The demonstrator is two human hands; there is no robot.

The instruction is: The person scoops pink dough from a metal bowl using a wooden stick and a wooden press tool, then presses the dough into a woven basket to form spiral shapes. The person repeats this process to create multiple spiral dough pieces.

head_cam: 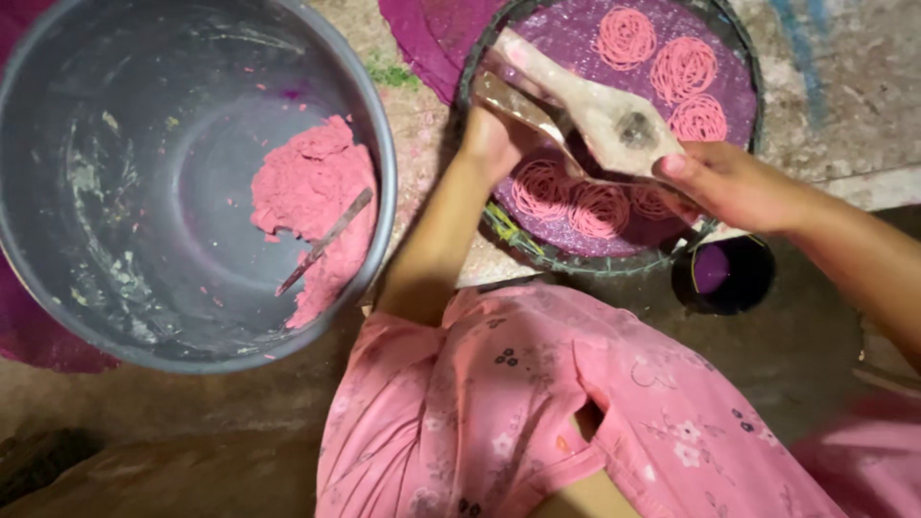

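A rough, stained concrete floor [844,86] carries everything. At nine o'clock sits a large grey basin [115,317], resting partly on a purple cloth [38,345] that peeks out beneath its lower left rim. At one o'clock lies a round woven tray [614,261] with a dark rim — another purple cloth [422,43] spreads beside it at twelve. A small dark cup [724,278] stands at three o'clock, just beside the tray's edge.

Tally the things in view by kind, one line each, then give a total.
Pink noodle coils on the round tray: 6, first at
Wooden press, held by left hand and right hand: 1
Grey tub: 1
Lump of pink dough: 1
Utensil in the dough: 1
Small dark cup: 1
Round tray: 1
Total: 12
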